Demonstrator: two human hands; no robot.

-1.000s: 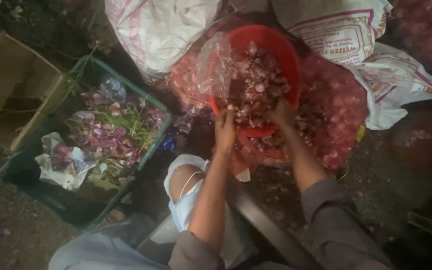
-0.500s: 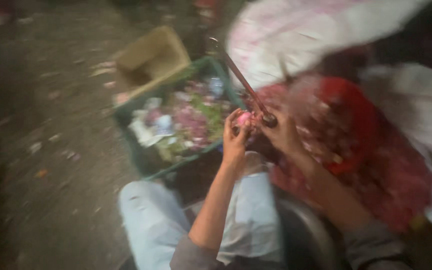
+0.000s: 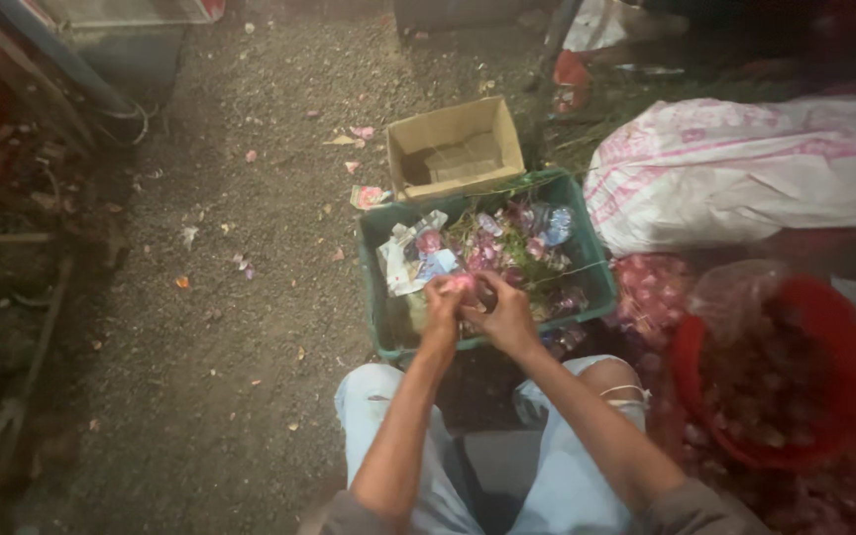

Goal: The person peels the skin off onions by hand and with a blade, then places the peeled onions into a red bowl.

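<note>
Both hands, left hand (image 3: 445, 302) and right hand (image 3: 503, 315), grip together on one small pink onion (image 3: 462, 284) over one green crate (image 3: 384, 327); one red basin (image 3: 691, 381) at 3 o'clock

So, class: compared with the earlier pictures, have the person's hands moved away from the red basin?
Yes. The left hand and right hand left the red basin and now meet over the green crate.

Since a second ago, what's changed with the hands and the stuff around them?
Both hands left the red bowl of shallots and came together over the green crate of peelings. The left hand and right hand now pinch a small pinkish shallot between them. Crate, cardboard box, sack and bowl lie as before.
</note>
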